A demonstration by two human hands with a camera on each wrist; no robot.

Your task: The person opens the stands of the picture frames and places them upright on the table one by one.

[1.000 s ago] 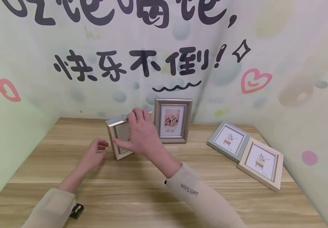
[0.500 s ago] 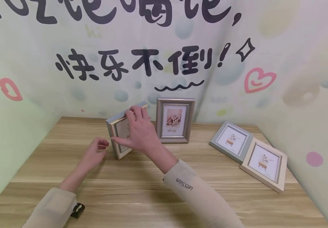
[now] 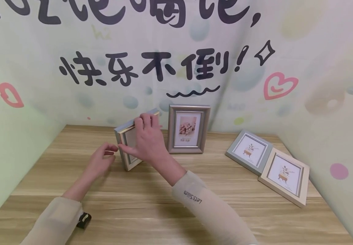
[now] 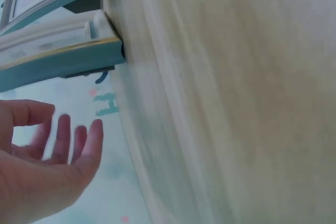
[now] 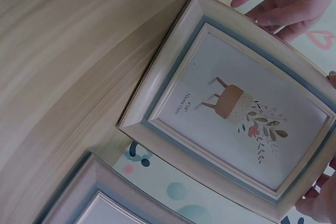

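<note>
A gold-edged picture frame (image 3: 129, 143) with a plant print stands on its lower edge, turned at an angle. My right hand (image 3: 150, 137) grips it, fingers over the top and thumb at the left side. In the right wrist view the picture frame (image 5: 236, 114) shows its full face. My left hand (image 3: 103, 158) is just left of it; in the left wrist view the left hand (image 4: 58, 161) has loosely bent fingers, holds nothing and is apart from the frame. To the right stands a bronze-grey picture frame (image 3: 171, 134) with a flower print.
A grey-blue picture frame (image 3: 234, 154) and a cream picture frame (image 3: 263, 175) lie flat at the right, touching. A printed cloth backdrop (image 3: 118, 44) rises behind the wood-grain table (image 3: 152, 217). A small black object (image 3: 83, 221) sits by the left sleeve.
The gold-edged frame has turned, its right end swinging back and its top edge showing more. My right hand has shifted slightly left with it. My left hand has risen slightly beside it.
</note>
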